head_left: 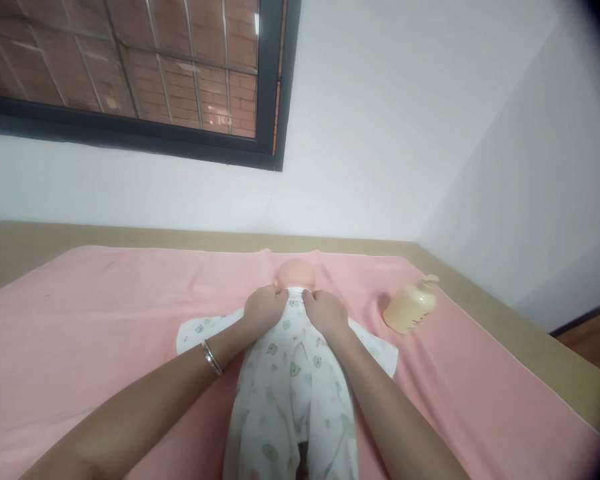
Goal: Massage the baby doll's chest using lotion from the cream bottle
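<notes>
A baby doll lies on a pink blanket, the top of its bald head showing at the far end. White baby clothes with a small green print cover its body, the sleeves spread out to both sides. My left hand, below a silver bangle on the wrist, grips the collar's left side. On the collar's right side my right hand has its fingers closed on the same cloth. The doll's face and most of its body are hidden.
A pale yellow bottle leans tilted on the blanket to the right. The tan surface beneath shows along the blanket's edges. Behind stand a white wall and a dark-framed window with bars.
</notes>
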Motion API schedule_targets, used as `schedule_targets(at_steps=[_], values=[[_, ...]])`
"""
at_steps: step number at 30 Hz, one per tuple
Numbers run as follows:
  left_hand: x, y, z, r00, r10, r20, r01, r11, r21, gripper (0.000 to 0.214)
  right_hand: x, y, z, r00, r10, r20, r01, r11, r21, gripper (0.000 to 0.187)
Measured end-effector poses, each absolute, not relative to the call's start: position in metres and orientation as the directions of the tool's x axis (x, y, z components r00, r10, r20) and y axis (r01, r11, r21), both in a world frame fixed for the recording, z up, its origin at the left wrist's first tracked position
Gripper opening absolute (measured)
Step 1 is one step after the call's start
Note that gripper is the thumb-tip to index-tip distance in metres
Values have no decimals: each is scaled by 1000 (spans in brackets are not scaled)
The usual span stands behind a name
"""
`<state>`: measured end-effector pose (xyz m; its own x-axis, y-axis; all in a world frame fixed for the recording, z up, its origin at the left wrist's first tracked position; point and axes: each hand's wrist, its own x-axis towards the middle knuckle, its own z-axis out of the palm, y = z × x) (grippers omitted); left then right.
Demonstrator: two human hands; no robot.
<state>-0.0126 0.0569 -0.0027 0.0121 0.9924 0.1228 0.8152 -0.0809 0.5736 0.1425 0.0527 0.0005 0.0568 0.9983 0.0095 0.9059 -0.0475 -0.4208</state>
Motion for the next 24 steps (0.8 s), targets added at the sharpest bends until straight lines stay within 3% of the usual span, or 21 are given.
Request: schedule_targets(at_steps=[24], values=[[-14,59,-6,24,995,95,825,-74,560,39,143,53,0,52,999,6,902,-45,-429,52]])
